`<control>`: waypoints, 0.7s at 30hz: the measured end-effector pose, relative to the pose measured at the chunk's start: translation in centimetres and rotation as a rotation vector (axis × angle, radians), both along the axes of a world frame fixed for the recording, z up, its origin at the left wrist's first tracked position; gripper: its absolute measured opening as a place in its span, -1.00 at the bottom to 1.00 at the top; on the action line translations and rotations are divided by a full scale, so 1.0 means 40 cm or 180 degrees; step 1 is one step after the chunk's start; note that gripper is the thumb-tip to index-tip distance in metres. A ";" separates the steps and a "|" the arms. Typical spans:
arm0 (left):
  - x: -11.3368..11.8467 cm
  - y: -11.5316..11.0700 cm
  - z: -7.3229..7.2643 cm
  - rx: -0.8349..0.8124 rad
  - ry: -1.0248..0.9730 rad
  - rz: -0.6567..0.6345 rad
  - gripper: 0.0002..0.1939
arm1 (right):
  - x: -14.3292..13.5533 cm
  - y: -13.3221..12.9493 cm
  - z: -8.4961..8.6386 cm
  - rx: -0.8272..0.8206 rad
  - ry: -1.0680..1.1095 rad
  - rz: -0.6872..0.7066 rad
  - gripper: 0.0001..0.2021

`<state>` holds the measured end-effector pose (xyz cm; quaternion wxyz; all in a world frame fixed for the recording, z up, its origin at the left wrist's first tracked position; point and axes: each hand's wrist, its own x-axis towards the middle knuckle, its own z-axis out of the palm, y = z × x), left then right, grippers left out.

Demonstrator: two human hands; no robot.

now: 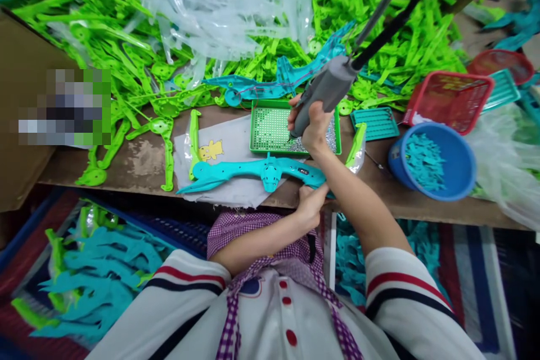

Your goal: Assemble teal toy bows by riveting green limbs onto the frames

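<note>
My right hand (317, 125) is wrapped around a grey electric screwdriver (327, 90), whose cord runs up to the upper right. The tool's tip points down over a green perforated tray (253, 140) with small metal screws in its right part. Closer to me, a long turquoise plastic bow-shaped piece (236, 170) lies along the table edge on a grey cloth (248, 197). My left hand (311, 206) grips its right end; the fingertips are partly hidden beneath it. Green pieces with clear plastic, one at left (194, 143) and one at right (358, 146), flank the tray.
Behind the tray lie another turquoise piece with wires (261, 89), heaped green parts (126, 39) and clear plastic bags (228, 5). At right stand a blue bucket (466, 163) of small turquoise parts, a red basket (451, 101) and a teal tray (375, 124). Turquoise pieces (105, 264) fill a low bin.
</note>
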<state>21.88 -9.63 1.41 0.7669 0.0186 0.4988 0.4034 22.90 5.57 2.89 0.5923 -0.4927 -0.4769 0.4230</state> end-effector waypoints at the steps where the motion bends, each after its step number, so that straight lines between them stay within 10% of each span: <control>1: 0.000 0.000 -0.002 0.0005 0.0003 -0.0002 -0.51 | -0.001 -0.001 -0.001 0.0018 -0.0006 0.0005 -0.29; 12: -0.002 -0.001 -0.013 0.0009 0.0108 -0.0202 -0.68 | 0.027 -0.012 0.081 0.0259 0.0106 -0.0152 -0.20; 17: -0.009 -0.001 -0.018 -0.0023 0.0130 -0.0226 -0.75 | 0.120 -0.126 0.174 0.0394 0.0080 -0.0428 -0.20; 21: -0.009 -0.003 -0.024 0.0033 0.0095 -0.0297 -0.73 | 0.193 -0.244 0.170 0.0125 -0.0513 -0.0643 -0.17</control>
